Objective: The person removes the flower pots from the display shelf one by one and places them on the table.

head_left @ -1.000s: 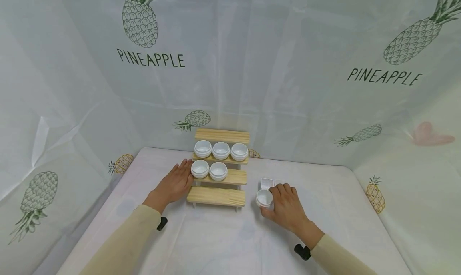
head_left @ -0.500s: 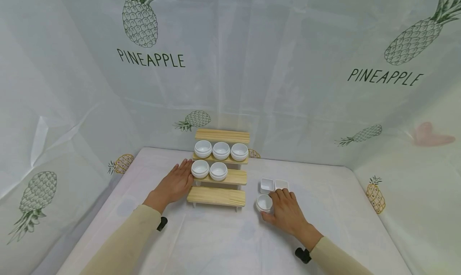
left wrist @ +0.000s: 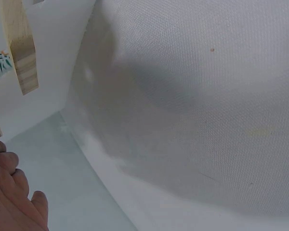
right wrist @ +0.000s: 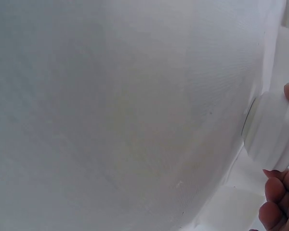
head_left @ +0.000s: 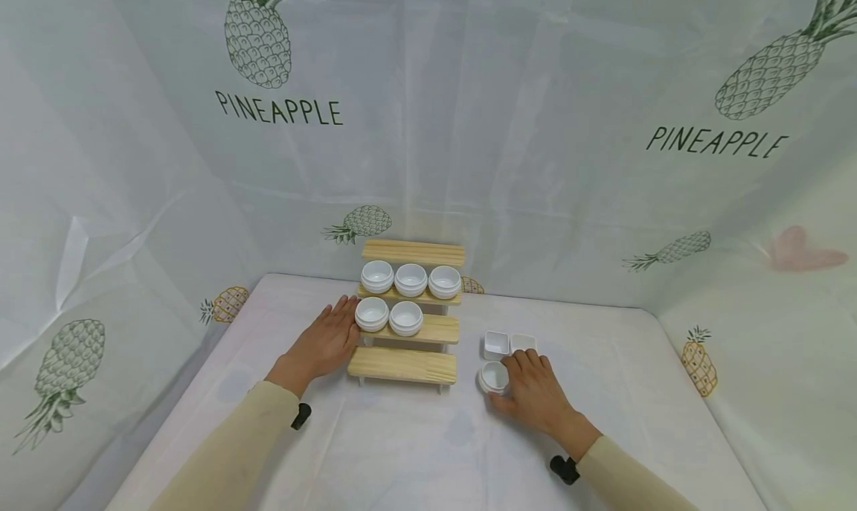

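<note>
My left hand [head_left: 326, 341] lay flat, fingers straight, against the left end of the stepped wooden rack [head_left: 408, 338], seemingly to steady it; five round white bowls [head_left: 389, 316] sat on its upper tiers. My right hand [head_left: 529, 387] curled around a small round white bowl [head_left: 492, 376] on the table [head_left: 402, 444], just before two square dishes [head_left: 509, 343]. White cloth covered the table; pineapple-printed sheeting [head_left: 281, 109] enclosed it.

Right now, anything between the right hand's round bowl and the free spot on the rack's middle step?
Nothing visible. The right hand grips the round bowl on the table, right of the wooden rack. The free right end of the middle step is bare, beside two bowls. The square dishes sit behind the bowl, off that line.
</note>
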The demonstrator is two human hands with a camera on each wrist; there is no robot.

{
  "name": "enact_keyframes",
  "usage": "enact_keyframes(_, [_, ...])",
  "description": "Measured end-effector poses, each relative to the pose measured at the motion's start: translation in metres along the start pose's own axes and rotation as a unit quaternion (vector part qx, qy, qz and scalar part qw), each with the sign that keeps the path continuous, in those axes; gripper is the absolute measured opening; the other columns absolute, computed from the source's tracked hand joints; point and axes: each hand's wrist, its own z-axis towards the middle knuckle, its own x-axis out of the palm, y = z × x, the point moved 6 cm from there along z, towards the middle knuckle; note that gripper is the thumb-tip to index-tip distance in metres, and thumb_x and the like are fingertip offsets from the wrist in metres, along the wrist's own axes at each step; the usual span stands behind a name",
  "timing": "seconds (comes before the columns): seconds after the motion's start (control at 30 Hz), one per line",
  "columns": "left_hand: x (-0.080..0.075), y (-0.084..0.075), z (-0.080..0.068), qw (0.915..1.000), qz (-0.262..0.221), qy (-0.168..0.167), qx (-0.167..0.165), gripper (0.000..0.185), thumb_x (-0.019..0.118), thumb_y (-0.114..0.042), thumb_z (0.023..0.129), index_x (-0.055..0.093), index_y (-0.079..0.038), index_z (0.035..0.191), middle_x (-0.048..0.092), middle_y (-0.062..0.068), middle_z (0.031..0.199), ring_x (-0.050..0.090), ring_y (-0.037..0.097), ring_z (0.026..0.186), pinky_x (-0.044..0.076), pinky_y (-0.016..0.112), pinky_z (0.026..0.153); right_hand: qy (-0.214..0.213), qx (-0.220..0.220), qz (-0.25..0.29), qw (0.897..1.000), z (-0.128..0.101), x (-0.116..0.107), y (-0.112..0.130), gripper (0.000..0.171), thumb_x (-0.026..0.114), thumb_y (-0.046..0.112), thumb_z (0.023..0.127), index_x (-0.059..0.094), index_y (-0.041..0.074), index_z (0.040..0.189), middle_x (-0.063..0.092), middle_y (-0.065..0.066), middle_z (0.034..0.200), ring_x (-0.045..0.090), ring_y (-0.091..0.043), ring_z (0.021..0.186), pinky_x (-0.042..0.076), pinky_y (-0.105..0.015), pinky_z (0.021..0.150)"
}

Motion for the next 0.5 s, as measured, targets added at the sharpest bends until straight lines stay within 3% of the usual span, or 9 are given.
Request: enact_keyframes(0.5, [-0.0014,-0.0012,-0.0025,1.0,-0.002,0.003,-0.003,0.062,0.026,-0.03,0.115,0.022,0.006,0.165,0.023,0.02,0.174,0.019,0.038,0.162,0.019,0.056,0.133,0.044,0.003,0.002,0.999,0.0051,0.0055,-0.0008,0.059,0.082,0.053,0.083,0.067,0.003,0.111,0.059,-0.007,0.098,0.048,-0.026,0.091,0.042,-0.039,0.078])
